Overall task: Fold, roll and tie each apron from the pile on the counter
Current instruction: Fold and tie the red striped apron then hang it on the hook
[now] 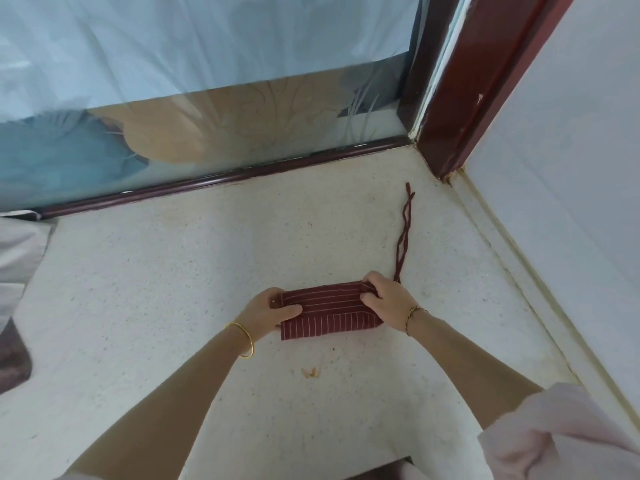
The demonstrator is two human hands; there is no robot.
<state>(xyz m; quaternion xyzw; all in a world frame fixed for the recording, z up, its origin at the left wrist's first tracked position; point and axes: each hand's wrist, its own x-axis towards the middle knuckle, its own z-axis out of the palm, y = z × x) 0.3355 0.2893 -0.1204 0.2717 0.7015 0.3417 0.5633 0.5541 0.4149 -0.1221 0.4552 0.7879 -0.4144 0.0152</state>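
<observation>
A person works a dark red apron with thin white stripes [329, 313] into a roll on a speckled off-white stone counter [207, 271], seen from a head-worn camera looking down over both forearms. The apron lies near the middle of the counter, just ahead of the person. Its upper part is rolled into a tight tube and a flat folded flap shows beneath it on the near side.

The left hand [273, 308] grips the roll's left end, thumb laid across the top of the cloth. The right hand [384, 299] clasps the right end with its fingers curled over the roll. A pair of thin dark red apron ties [403, 233] runs from the right end away toward the back corner, lying loose on the counter.

A gold bangle [244, 339] circles the left wrist and a braided cord bracelet [414, 315] the right. A pale pink sleeve [554, 434] fills the lower right corner. A small orange scrap [310, 372] lies on the counter between the forearms.

Behind the counter stands a glass panel with a leaf pattern [207, 98], held in a dark red wooden frame [478, 81]. A white wall [571, 168] closes the right side, and a pale grey cloth [17, 251] lies at the left edge.
</observation>
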